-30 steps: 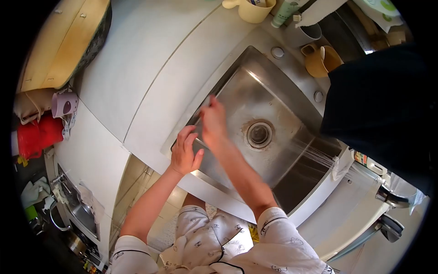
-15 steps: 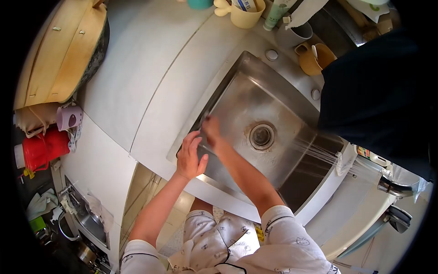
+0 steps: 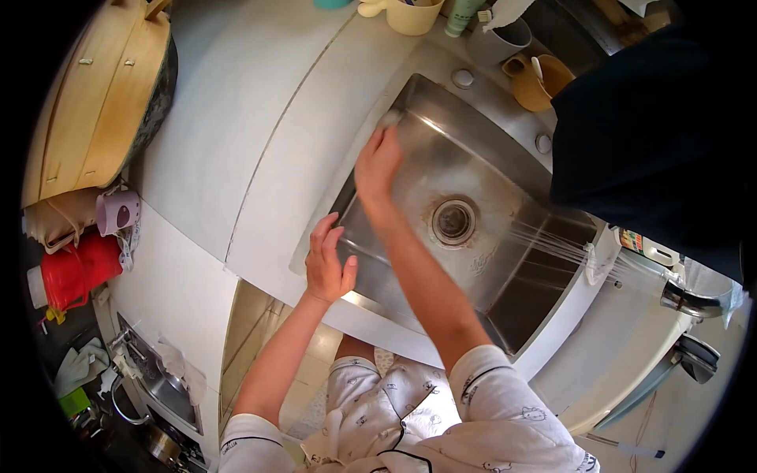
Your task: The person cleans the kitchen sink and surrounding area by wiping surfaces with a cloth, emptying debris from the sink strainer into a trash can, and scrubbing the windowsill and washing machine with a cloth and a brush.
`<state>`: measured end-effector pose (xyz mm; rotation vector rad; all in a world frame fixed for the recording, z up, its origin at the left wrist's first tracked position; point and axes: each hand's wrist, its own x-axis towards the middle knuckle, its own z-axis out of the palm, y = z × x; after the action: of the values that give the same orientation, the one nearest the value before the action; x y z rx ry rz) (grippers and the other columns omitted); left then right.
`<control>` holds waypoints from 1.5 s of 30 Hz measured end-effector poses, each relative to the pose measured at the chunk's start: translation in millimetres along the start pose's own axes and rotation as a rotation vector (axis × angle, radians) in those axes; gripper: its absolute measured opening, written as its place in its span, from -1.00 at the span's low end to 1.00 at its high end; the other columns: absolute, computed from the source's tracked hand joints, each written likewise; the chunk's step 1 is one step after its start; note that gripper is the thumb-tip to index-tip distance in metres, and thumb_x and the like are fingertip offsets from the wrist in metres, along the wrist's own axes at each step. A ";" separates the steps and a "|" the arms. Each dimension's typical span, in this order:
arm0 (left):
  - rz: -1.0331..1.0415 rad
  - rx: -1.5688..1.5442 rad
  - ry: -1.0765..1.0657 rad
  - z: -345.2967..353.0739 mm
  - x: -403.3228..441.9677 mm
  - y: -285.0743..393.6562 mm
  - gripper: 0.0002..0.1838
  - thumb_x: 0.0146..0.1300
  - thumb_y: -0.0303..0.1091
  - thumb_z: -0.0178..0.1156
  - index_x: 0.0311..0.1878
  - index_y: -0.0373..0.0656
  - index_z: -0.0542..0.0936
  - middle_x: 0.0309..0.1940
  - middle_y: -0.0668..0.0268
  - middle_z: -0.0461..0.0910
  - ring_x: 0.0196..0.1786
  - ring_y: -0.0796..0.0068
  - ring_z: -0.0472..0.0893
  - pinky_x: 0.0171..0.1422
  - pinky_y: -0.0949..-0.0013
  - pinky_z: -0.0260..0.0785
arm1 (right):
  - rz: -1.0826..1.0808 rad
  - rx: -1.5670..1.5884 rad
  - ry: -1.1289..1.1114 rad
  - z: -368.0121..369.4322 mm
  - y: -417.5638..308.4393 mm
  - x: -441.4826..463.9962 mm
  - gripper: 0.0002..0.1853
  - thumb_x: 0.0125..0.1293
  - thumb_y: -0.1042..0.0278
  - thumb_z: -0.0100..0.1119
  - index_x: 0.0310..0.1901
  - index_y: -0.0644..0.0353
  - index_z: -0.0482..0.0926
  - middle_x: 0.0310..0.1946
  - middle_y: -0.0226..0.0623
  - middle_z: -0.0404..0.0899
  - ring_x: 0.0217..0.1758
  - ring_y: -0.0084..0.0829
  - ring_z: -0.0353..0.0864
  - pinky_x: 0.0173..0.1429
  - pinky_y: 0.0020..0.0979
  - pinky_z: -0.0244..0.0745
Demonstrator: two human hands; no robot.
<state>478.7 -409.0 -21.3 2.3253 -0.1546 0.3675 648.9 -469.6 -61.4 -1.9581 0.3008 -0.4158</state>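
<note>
Before me is a steel sink (image 3: 441,165) with a round drain (image 3: 453,221). My right hand (image 3: 379,164) is at the sink's upper left wall, fingers closed on a small pale thing (image 3: 390,118) that is blurred and too small to name. Near the left rim, my left hand (image 3: 328,264) is open and holds nothing, its fingers apart. Thin streams of water (image 3: 544,239) spray in over the sink's right end.
Behind the sink stand an orange mug (image 3: 539,85), a grey cup (image 3: 498,41) and a cream cup (image 3: 412,16). A dark cloth (image 3: 639,150) hangs at the right. A purple cup (image 3: 118,211) and a red container (image 3: 81,270) are at the left.
My right hand has moved up along the sink's left wall, away from my left hand. My left hand stays open near the rim. The view has shifted slightly.
</note>
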 end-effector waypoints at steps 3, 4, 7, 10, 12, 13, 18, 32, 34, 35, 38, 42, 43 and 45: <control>-0.006 -0.018 0.011 2.1 -2.9 1.6 -0.56 0.18 -0.27 -0.04 0.07 -0.35 0.25 0.13 -0.14 0.27 0.11 -0.12 0.34 0.16 0.07 0.24 | 0.384 -0.096 -0.368 -11.3 36.8 -78.6 -0.76 0.20 0.40 -0.01 -0.47 0.39 0.55 -0.58 0.09 0.51 -0.46 0.02 0.53 -0.36 -0.16 0.37; -0.007 -0.023 0.013 2.7 -2.6 0.1 -0.56 0.22 -0.25 -0.08 0.06 -0.37 0.25 0.13 -0.16 0.27 0.12 -0.14 0.33 0.19 0.05 0.20 | 0.473 -0.100 -0.469 -16.5 37.6 -95.5 -0.78 0.16 0.40 0.01 -0.49 0.36 0.57 -0.52 0.14 0.53 -0.37 0.09 0.54 -0.31 -0.12 0.40; -0.032 -0.027 0.028 2.4 -3.2 4.2 -0.55 0.23 -0.21 -0.06 0.07 -0.34 0.27 0.13 -0.12 0.29 0.08 -0.11 0.37 0.10 0.08 0.28 | 0.490 -0.025 -0.915 -40.7 51.0 -141.7 -0.79 0.10 0.39 0.01 -0.50 0.32 0.59 -0.45 0.09 0.57 -0.32 0.01 0.59 -0.28 -0.17 0.43; 0.021 0.047 0.048 5.0 -0.6 1.1 -0.57 0.23 -0.22 -0.06 0.06 -0.34 0.29 0.13 -0.10 0.30 0.07 -0.10 0.38 0.06 0.12 0.32 | 0.238 0.118 -1.030 -73.5 64.4 -157.6 -0.82 0.05 0.43 -0.02 -0.38 0.26 0.59 -0.35 0.04 0.59 -0.21 -0.02 0.58 -0.18 -0.19 0.43; 0.024 0.052 0.048 5.0 -0.2 3.9 -0.58 0.20 -0.28 -0.03 0.06 -0.35 0.29 0.12 -0.10 0.31 0.08 -0.10 0.37 0.07 0.12 0.31 | 0.271 -0.025 -1.075 -98.5 65.4 -149.1 -0.82 0.03 0.45 -0.02 -0.36 0.23 0.58 -0.34 0.00 0.59 -0.20 -0.01 0.56 -0.15 -0.18 0.42; 0.003 0.045 0.032 4.8 -1.6 3.7 -0.58 0.17 -0.33 -0.01 0.06 -0.36 0.29 0.12 -0.11 0.30 0.09 -0.10 0.36 0.09 0.11 0.31 | 0.172 -0.078 -1.082 -110.1 96.7 -156.5 -0.86 0.01 0.47 0.00 -0.40 0.20 0.55 -0.40 -0.06 0.58 -0.24 0.00 0.55 -0.15 -0.18 0.43; 0.006 0.046 0.011 8.2 -3.1 4.2 -0.58 0.18 -0.34 -0.03 0.08 -0.35 0.28 0.12 -0.10 0.30 0.09 -0.08 0.37 0.09 0.14 0.31 | 0.025 -0.178 -1.235 -238.4 134.8 -120.1 -0.86 0.08 0.36 0.13 -0.48 0.25 0.47 -0.45 -0.11 0.51 -0.34 -0.06 0.50 -0.23 -0.22 0.39; -0.004 0.128 -0.013 9.9 -1.6 6.3 -0.59 0.15 -0.43 0.00 0.09 -0.29 0.28 0.12 0.02 0.32 0.13 -0.02 0.35 0.18 0.17 0.24 | -0.592 -1.728 -1.196 -430.4 192.5 1.3 -0.76 0.13 0.22 0.02 -0.22 0.01 0.62 -0.16 -0.19 0.53 0.07 -0.21 0.43 0.10 -0.12 0.28; -0.022 0.143 -0.013 9.2 -0.8 7.1 -0.59 0.14 -0.43 0.02 0.08 -0.29 0.29 0.12 0.02 0.32 0.13 -0.01 0.35 0.18 0.18 0.24 | -0.255 -1.608 -1.054 -415.6 189.0 83.8 -0.84 0.11 0.36 0.01 -0.31 0.09 0.59 -0.35 -0.19 0.54 -0.13 -0.27 0.51 -0.20 -0.18 0.41; -0.034 0.145 -0.020 10.1 -2.3 7.3 -0.59 0.14 -0.44 0.02 0.08 -0.29 0.29 0.12 0.03 0.32 0.13 0.00 0.35 0.18 0.18 0.24 | -0.492 -1.484 -0.926 -425.1 195.3 102.5 -0.83 0.11 0.39 0.00 -0.30 0.13 0.57 -0.34 -0.16 0.53 -0.19 -0.26 0.52 -0.25 -0.20 0.41; -0.014 0.151 0.006 10.9 -1.5 4.8 -0.58 0.13 -0.44 0.05 0.08 -0.29 0.30 0.12 0.03 0.33 0.14 0.01 0.36 0.18 0.19 0.24 | -0.915 -1.386 -0.715 -446.6 197.8 119.3 -0.79 0.10 0.42 -0.02 -0.25 0.23 0.55 -0.26 -0.09 0.51 -0.22 -0.20 0.52 -0.32 -0.22 0.44; -0.041 0.150 0.003 9.8 -2.2 6.5 -0.60 0.13 -0.42 0.06 0.06 -0.29 0.31 0.11 0.04 0.33 0.13 0.03 0.36 0.18 0.20 0.24 | -0.476 -1.611 -1.526 -438.5 137.3 -9.9 -0.73 0.06 0.30 0.07 -0.22 0.19 0.61 -0.06 -0.06 0.49 -0.03 -0.10 0.50 -0.19 -0.25 0.53; -0.039 0.157 0.000 9.8 -2.2 6.7 -0.60 0.13 -0.42 0.06 0.06 -0.29 0.32 0.11 0.04 0.33 0.13 0.03 0.36 0.18 0.20 0.24 | -0.469 -1.527 -1.689 -443.6 139.9 -43.2 -0.76 0.01 0.30 0.10 -0.29 0.16 0.64 -0.14 -0.05 0.54 -0.09 -0.12 0.56 -0.19 -0.22 0.55; -0.043 0.158 -0.004 10.0 -1.3 6.7 -0.62 0.13 -0.41 0.06 0.03 -0.28 0.34 0.11 0.06 0.33 0.12 0.04 0.37 0.16 0.20 0.25 | -0.114 -1.300 -1.857 -435.9 132.6 -60.8 -0.82 0.02 0.32 0.09 -0.41 0.15 0.65 -0.26 -0.01 0.59 -0.13 -0.16 0.60 -0.17 -0.22 0.55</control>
<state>478.2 -420.9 -23.8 2.4812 -0.0792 0.3647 408.0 -859.7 -27.2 -2.5710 -0.9754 1.9580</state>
